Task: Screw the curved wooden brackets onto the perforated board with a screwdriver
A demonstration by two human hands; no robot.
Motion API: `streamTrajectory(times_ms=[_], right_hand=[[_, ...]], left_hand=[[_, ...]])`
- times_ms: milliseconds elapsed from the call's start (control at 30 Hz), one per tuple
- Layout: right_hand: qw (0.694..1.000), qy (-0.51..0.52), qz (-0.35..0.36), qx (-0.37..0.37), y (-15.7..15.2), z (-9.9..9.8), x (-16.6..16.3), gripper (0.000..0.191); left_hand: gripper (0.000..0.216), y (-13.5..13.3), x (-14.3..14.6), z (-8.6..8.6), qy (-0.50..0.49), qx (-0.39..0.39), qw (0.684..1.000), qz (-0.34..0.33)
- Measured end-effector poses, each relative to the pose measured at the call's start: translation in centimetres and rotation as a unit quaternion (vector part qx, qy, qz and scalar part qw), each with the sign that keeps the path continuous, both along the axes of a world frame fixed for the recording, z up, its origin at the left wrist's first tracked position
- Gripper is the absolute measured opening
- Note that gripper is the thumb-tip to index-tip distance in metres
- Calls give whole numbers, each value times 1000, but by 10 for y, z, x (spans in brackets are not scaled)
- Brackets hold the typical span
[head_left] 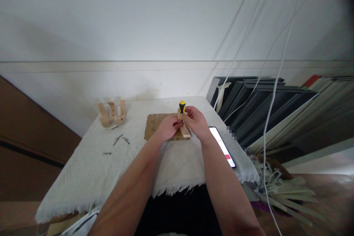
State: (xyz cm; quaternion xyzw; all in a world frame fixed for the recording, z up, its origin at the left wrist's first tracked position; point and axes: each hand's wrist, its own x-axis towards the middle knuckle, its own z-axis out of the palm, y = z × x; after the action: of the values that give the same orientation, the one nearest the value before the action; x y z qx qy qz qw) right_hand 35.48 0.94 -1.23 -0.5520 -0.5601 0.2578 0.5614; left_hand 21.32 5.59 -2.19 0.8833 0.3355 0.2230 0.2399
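A screwdriver (pixel 181 107) with a yellow and black handle stands nearly upright over a light wooden piece (pixel 185 131). My right hand (pixel 197 122) has its fingers closed around the lower part of the handle. From the left, my left hand (pixel 169 127) meets it with fingertips pinched by the screwdriver's lower end, close against the wood. What those fingertips hold, and the screwdriver's tip, are hidden. Beneath the wood lies a brown cardboard piece (pixel 152 129) dotted with small holes.
Several wooden hook-shaped pieces (pixel 120 118) stand at the table's left back. Loose screws (pixel 118 139) lie in front of them on the white cloth (pixel 124 169). A lit phone (pixel 222 145) is right of my right hand. White cables (pixel 276 81) hang beside dark panels (pixel 254 99).
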Motion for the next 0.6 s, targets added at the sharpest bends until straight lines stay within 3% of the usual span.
streamTrajectory(times_ms=[133,233,367,600], right_hand=[[997,24,-69,23,6,-7,3,39],[998,33,-53,25,6,-7,4,45],[999,24,-22,37,1,-1,3,32],[995,-18,-101,5,-1,6,-1,34]], left_hand=[[24,1,0,-1,10,-9,1000,11],[23,1,0,0,1,-21,1000,13],[21,0,0,1,-1,-16,1000,9],[22,2,0,-1,3,-13,1000,11]])
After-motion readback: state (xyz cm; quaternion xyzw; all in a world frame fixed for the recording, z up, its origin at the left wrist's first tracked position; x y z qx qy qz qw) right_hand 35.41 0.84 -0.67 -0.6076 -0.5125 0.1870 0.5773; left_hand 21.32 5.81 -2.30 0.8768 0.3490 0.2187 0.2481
